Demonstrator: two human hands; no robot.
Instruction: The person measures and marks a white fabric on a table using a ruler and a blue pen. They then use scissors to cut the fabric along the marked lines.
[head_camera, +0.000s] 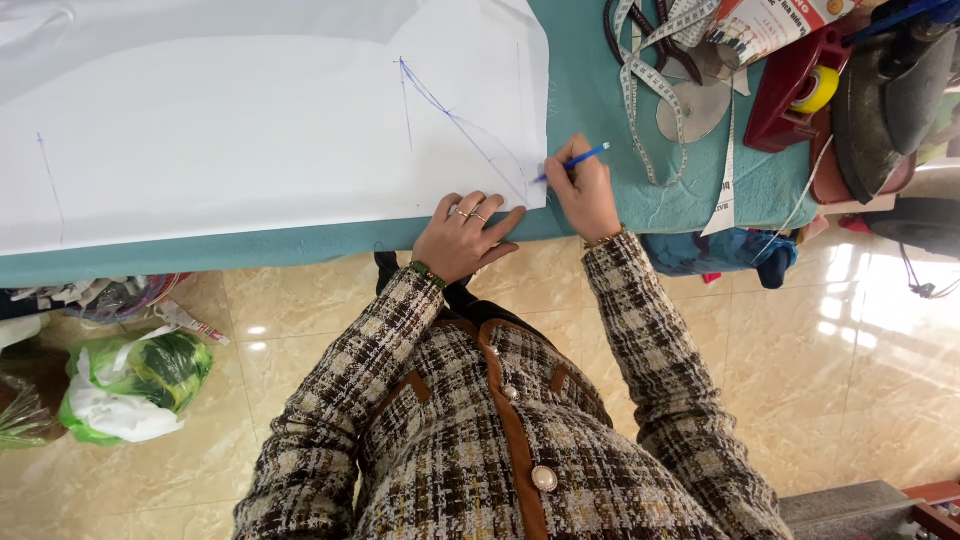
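Head view: right hand (585, 195) closed around a blue pen (572, 161), writing grip, tip at the right edge of the white sheet (250, 130) where a curved blue line ends; the low angle keeps the tip on that line. Left hand (462, 235) open, fingers spread flat, pressing the sheet's near edge just beside the pen, apparently to stop the sheet sliding while marking. Sheet lies flat on a teal cloth-covered table (600, 90), reaching almost to the near edge, within arm's reach. More blue lines drawn further left. Beyond the pen, right side: measuring tape (645, 95) in loose loops, scissors partly under it, red tray (790, 85) with a yellow roll, dark iron (890, 100), all near but apart from the sheet. Green plastic bag (130, 385) on the tile floor below left.
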